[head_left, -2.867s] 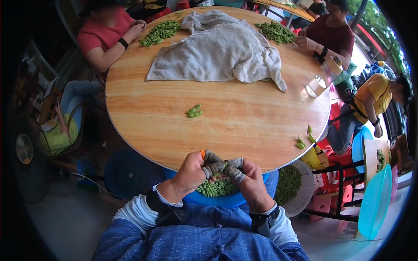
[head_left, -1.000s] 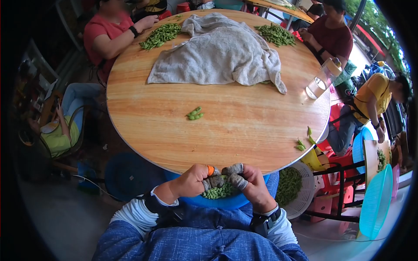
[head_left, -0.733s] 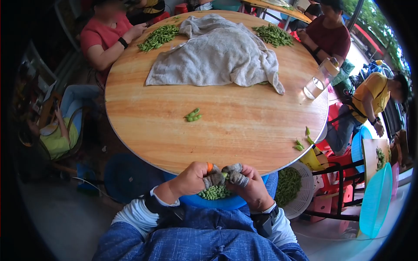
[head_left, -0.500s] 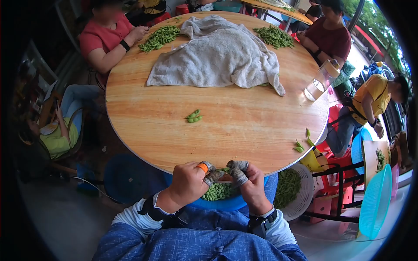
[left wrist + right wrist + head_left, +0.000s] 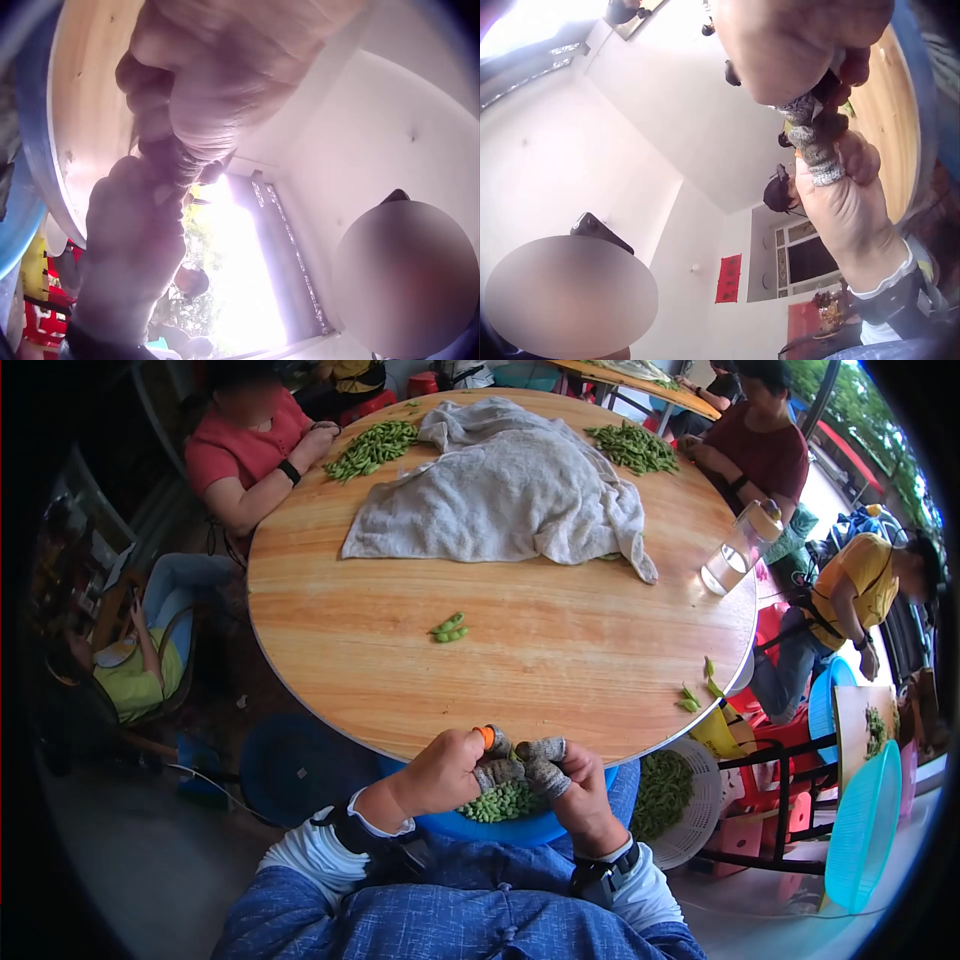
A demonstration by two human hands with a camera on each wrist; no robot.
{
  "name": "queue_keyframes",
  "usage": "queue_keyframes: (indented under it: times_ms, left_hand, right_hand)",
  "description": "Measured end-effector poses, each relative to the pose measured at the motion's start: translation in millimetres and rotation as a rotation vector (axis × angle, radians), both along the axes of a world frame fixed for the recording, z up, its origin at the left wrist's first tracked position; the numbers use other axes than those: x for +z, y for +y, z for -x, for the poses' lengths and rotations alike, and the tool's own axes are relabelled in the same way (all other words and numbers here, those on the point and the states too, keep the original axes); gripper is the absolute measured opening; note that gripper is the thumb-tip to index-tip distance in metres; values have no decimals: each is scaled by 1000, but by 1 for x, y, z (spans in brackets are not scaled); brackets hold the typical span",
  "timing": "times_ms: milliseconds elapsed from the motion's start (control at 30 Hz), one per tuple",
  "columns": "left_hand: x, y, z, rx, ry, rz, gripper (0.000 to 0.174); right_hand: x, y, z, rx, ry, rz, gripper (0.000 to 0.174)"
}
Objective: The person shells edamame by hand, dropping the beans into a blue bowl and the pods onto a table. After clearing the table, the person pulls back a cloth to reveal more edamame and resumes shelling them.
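Over a blue basin [image 5: 530, 830], my left hand [image 5: 440, 770] and right hand [image 5: 585, 795] meet fingertip to fingertip. Grey knitted covers wrap thumbs and forefingers, and an orange band circles one left finger. Both hands pinch a green edamame pod [image 5: 515, 756], of which just a sliver shows. Shelled green beans [image 5: 500, 803] lie in the basin below. In the left wrist view the left hand [image 5: 232, 67] hides the pod; in the right wrist view the covered left thumb [image 5: 817, 150] presses up against the right hand [image 5: 802, 45].
The round wooden table [image 5: 400, 680] bears a grey cloth [image 5: 500, 490], pod heaps [image 5: 370, 450], a few loose pods [image 5: 449, 628] and a glass bottle [image 5: 735, 555]. A white basket [image 5: 705, 815] of pods stands at right. Other people sit around the table.
My hands repeatedly draw slightly apart and close together over the basin. Half a second ago more of the pod showed between them; now the fingertips are closer and cover most of it.
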State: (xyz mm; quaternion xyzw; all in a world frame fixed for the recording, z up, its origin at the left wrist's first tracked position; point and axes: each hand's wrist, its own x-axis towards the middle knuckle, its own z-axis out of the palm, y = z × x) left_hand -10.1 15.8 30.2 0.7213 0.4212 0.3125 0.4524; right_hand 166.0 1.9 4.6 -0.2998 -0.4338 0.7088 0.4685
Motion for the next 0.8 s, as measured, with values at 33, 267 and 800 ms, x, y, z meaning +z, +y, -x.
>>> queue_keyframes:
  times_ms: [33,267,800]
  left_hand:
    - [1,1,0,-18,-43,30,16]
    - [-5,5,4,-74,-247,284,6]
    - [-19,-6,-14,229,-653,750,13]
  right_hand:
    - [0,0,0,15,12,7,19]
    - [0,2,0,51,-4,-5,17]
    - [-5,3,3,-59,-335,-240,12]
